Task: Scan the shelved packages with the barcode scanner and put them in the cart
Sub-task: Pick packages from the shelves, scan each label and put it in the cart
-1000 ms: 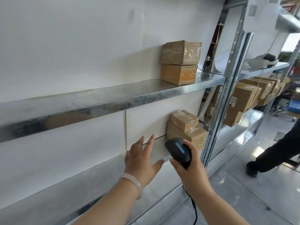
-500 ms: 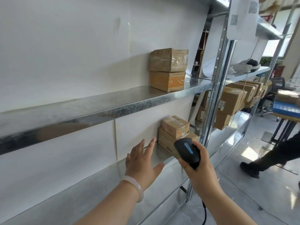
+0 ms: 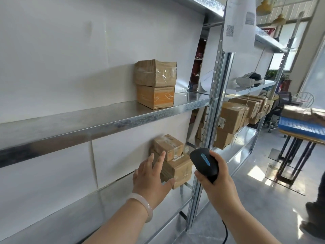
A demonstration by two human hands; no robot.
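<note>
Two cardboard packages are stacked on the lower metal shelf: a small one on a larger one. My left hand reaches toward them with straight, spread fingers, its fingertips in front of the stack; I cannot tell whether they touch it. My right hand grips a black barcode scanner with a blue stripe, just right of the stack. Two more taped packages stand stacked on the upper shelf.
A steel upright separates this bay from a further one holding several cardboard boxes. A table with a blue crate stands at the right. A person's dark shoe is at the right edge on the shiny floor.
My left hand has advanced toward the lower stack, now overlapping it in view. My right hand with the scanner has come closer to the packages too. The view has shifted toward the shelf.
</note>
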